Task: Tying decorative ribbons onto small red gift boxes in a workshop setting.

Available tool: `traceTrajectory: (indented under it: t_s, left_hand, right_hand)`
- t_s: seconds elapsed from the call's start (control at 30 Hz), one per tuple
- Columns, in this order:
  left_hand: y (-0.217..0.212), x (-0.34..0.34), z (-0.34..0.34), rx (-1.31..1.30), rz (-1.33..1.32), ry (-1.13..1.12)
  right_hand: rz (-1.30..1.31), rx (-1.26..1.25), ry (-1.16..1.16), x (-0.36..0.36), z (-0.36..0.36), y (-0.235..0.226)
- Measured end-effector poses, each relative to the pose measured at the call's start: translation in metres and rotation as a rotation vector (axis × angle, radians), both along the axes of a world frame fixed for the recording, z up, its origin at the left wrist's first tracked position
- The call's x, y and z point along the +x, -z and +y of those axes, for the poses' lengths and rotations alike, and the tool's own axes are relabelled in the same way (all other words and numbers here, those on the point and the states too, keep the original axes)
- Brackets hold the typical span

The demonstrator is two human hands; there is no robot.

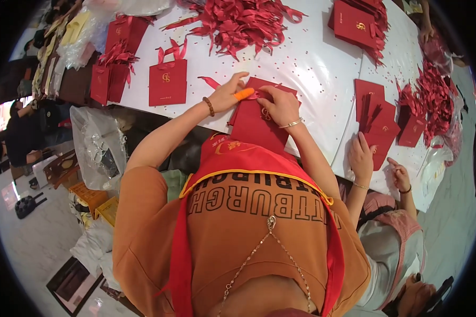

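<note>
A stack of red paper gift bags (pixel 259 129) lies at the table's near edge, just in front of me. Over its upper part, my right hand (pixel 281 105) has its fingers closed on a red ribbon (pixel 257 95). My left hand (pixel 228 95) is at the same ribbon from the left side, its orange-covered digit touching it; the rest of its grip is partly hidden. A loose ribbon end (pixel 210 82) sticks out left of that hand. To the left, a red gift bag with ribbon handles (pixel 167 82) lies flat.
A heap of red ribbons (pixel 243 24) covers the far middle of the white table (pixel 317 68). Bags with ribbons (pixel 108 79) stand far left; more bags (pixel 354 24) lie far right. At my right, a co-worker's hand (pixel 360 158) rests on red bags (pixel 381 134).
</note>
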State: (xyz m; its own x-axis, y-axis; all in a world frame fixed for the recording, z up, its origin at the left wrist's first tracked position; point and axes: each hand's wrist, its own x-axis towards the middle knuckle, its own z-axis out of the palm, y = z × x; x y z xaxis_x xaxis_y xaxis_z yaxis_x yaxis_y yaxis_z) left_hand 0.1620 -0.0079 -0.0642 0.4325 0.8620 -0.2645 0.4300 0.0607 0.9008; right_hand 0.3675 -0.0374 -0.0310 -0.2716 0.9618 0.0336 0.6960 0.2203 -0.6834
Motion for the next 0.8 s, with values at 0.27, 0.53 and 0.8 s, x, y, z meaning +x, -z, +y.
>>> traceTrajectory:
  t_s: [0.27,0.53,0.8]
  left_hand:
    - [-0.033,-0.056,-0.009,0.028,0.248,0.329]
    - [-0.082,-0.132,-0.013,-0.1,0.085,0.023]
    - [-0.088,-0.153,-0.003,-0.093,-0.289,-0.252]
  right_hand:
    - [-0.019,-0.074,0.024,0.004,0.001,0.0]
    - [-0.049,-0.055,0.022,0.002,0.003,0.008]
    - [-0.083,-0.063,0.0,0.0,0.002,0.0]
